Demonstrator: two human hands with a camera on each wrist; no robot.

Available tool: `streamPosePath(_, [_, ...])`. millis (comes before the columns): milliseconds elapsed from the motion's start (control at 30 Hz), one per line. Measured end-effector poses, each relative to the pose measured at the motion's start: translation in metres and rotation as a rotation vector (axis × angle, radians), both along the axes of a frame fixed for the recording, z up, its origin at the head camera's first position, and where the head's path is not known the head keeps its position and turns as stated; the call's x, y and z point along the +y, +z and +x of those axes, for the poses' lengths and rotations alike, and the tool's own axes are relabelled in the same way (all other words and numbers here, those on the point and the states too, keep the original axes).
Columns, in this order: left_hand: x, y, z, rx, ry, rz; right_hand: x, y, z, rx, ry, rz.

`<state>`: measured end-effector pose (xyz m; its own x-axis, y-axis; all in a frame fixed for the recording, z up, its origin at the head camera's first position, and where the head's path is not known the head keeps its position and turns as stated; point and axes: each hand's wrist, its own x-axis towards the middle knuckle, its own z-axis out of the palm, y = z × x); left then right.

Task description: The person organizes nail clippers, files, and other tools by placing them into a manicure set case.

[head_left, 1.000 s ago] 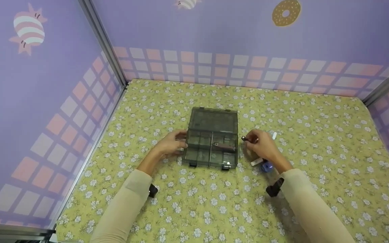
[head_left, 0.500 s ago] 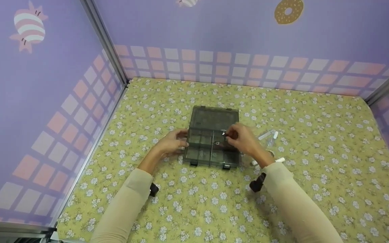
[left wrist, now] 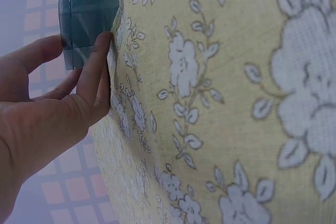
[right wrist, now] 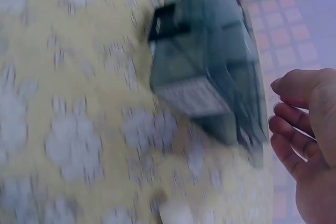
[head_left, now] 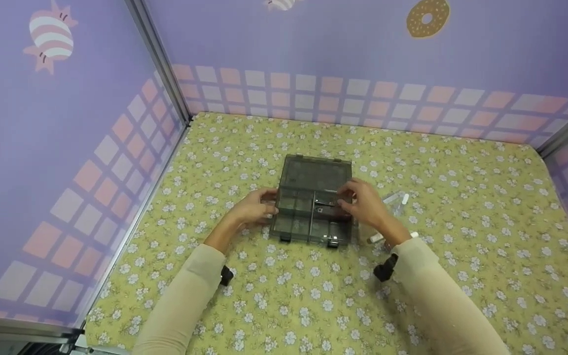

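Observation:
A translucent dark grey compartment box [head_left: 294,224] lies on the flowered cloth, its lid [head_left: 316,172] folded back. My left hand [head_left: 250,207] holds its left side; in the left wrist view the fingers span the box wall [left wrist: 86,11] from top rim to base. My right hand [head_left: 365,202] hovers over the right rim, fingers bent and parted, nothing showing between them in the right wrist view. A slim shiny metal item [head_left: 324,202] lies in the upper right compartment. Just below it is a brownish item with a silver end [head_left: 320,210], partly behind the right fingers.
Right of the box lie clear pieces with white ends [head_left: 404,199] and a short white stick [head_left: 376,238], partly behind the right forearm. Purple printed walls stand at the back and left. Black latches [head_left: 332,242] stick out at the box's front.
My right hand brought the slim metal item left into the box, let it go in the upper right compartment, and drew back slightly. My left hand stayed on the box's side.

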<state>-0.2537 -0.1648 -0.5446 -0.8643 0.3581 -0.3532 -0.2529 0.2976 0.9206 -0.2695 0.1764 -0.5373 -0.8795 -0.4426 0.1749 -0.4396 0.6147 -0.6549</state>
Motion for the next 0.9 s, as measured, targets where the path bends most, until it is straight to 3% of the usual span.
streamPosePath(233, [0.0,0.001,-0.002,-0.012,0.015,0.009,0.043,0.004,-0.006,-0.019,-0.076,0.027])
streamPosePath(533, [0.001,0.0,0.0,-0.005,0.005,-0.005,0.098,-0.009,-0.007,-0.061,-0.156,0.043])
streamPosePath(700, [0.0,-0.001,-0.002,0.002,-0.001,-0.015,0.113,-0.015,-0.009,-0.047,-0.17,0.065])
streamPosePath(900, [0.001,-0.002,-0.001,-0.003,0.013,-0.002,0.119,-0.022,-0.01,-0.12,-0.191,0.106])
